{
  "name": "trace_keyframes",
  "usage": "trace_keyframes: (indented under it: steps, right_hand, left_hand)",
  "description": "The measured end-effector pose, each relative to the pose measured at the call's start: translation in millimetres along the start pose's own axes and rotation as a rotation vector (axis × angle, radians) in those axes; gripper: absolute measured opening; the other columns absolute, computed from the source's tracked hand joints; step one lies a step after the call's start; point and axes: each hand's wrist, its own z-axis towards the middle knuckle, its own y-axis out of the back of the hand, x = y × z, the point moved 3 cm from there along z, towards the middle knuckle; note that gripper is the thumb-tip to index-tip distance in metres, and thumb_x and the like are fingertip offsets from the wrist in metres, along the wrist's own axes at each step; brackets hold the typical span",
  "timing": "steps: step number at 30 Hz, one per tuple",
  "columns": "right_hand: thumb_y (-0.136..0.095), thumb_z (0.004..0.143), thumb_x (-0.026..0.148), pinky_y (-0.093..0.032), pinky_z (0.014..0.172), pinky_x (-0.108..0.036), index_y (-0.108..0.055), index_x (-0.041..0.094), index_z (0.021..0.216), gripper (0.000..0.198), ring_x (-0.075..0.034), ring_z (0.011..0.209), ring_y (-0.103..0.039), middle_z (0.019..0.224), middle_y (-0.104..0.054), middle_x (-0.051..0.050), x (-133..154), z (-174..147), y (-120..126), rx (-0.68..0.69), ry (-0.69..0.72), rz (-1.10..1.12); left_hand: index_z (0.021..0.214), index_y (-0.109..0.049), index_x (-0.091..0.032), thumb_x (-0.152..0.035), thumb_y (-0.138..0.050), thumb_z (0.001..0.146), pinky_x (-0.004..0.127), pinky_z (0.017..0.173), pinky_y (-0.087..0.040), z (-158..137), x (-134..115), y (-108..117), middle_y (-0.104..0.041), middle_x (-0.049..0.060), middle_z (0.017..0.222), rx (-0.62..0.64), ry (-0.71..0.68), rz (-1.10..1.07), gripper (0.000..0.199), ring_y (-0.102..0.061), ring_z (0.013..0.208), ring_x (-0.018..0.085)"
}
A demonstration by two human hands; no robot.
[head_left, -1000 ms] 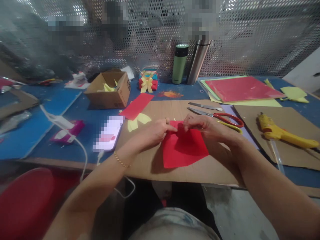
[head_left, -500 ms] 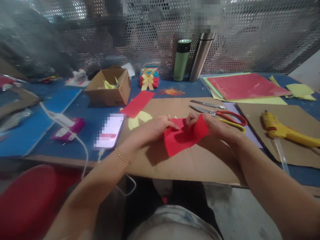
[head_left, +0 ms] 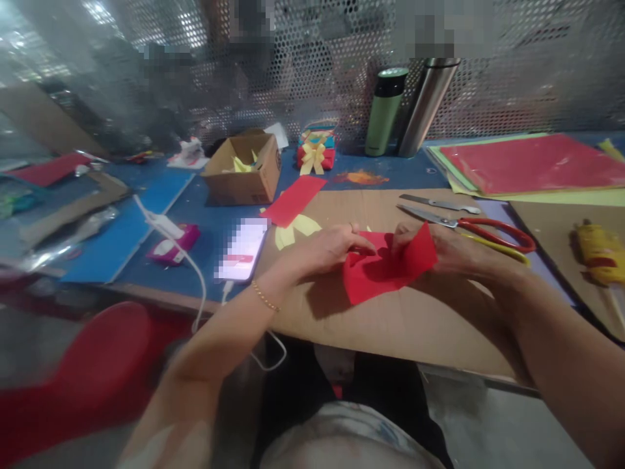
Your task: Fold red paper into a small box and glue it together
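A red sheet, paper or felt (head_left: 375,277), is held between my two hands just above the cardboard mat (head_left: 312,319). My left hand (head_left: 336,247) pinches its left side, and that edge curls up over the fingers. On the other side my right hand (head_left: 422,244) grips the sheet, whose right part stands up as a folded flap hiding some fingers. Scissors with red and yellow handles (head_left: 463,225) lie beyond my right hand, beside a metal blade (head_left: 439,204). Behind my left hand are a flat red strip (head_left: 295,200) and pale yellow cut pieces (head_left: 295,231).
A phone (head_left: 244,251) with a white cable lies left of the mat. Farther back stand a small cardboard box (head_left: 241,179), a bow-trimmed red item (head_left: 316,153), a green bottle (head_left: 387,114) and a steel flask (head_left: 430,107). A yellow glue gun (head_left: 600,251) lies at right.
The view has turned left, so everything sits farther right in the picture. Both hands keep hold of the red sheet; its left edge now curls up more.
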Motion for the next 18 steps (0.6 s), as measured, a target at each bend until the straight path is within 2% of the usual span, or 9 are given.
trace_keyframes:
  steps: [6, 11, 14, 18]
  right_hand:
    - [-0.062, 0.087, 0.031, -0.045, 0.075, -0.040, -0.064, 0.023, 0.073, 0.016, -0.021, 0.075, -0.056, 0.081, -0.064, -0.007, -4.0, 0.6, -2.1, 0.042, 0.025, 0.084]
    - [-0.069, 0.089, 0.038, -0.046, 0.076, -0.038, -0.072, 0.022, 0.076, 0.020, -0.021, 0.079, -0.061, 0.087, -0.068, -0.007, -2.1, -2.0, -1.7, 0.095, 0.078, 0.166]
    - [-0.071, 0.089, 0.039, -0.048, 0.079, -0.036, -0.078, 0.023, 0.080, 0.019, -0.020, 0.084, -0.064, 0.091, -0.069, -0.006, 4.4, -1.4, 0.3, 0.136, 0.061, 0.203]
    - [-0.061, 0.098, 0.040, -0.050, 0.085, -0.036, -0.086, 0.026, 0.092, 0.029, -0.020, 0.090, -0.064, 0.096, -0.067, -0.007, 13.3, 0.6, -0.4, 0.147, 0.024, 0.246]
  left_hand:
    - [0.126, -0.078, -0.027, -0.018, -0.059, 0.101, 0.035, 0.094, -0.049, -4.4, 9.8, -3.1, -0.064, 0.008, 0.111, 0.016, -0.042, -0.015, 0.032, -0.062, 0.101, 0.022]
    - [0.123, -0.080, -0.026, -0.019, -0.058, 0.101, 0.033, 0.087, -0.047, -11.1, -4.7, 2.9, -0.064, 0.006, 0.106, 0.067, -0.008, -0.036, 0.032, -0.062, 0.096, 0.021]
    - [0.123, -0.080, -0.027, -0.018, -0.055, 0.101, 0.033, 0.085, -0.046, -12.7, -12.4, 6.2, -0.066, 0.005, 0.104, 0.078, 0.037, -0.029, 0.034, -0.062, 0.094, 0.021]
    - [0.120, -0.081, -0.026, -0.018, -0.044, 0.107, 0.034, 0.084, -0.046, -10.7, -14.3, 6.3, -0.066, 0.007, 0.103, 0.067, 0.059, 0.002, 0.041, -0.062, 0.093, 0.020]
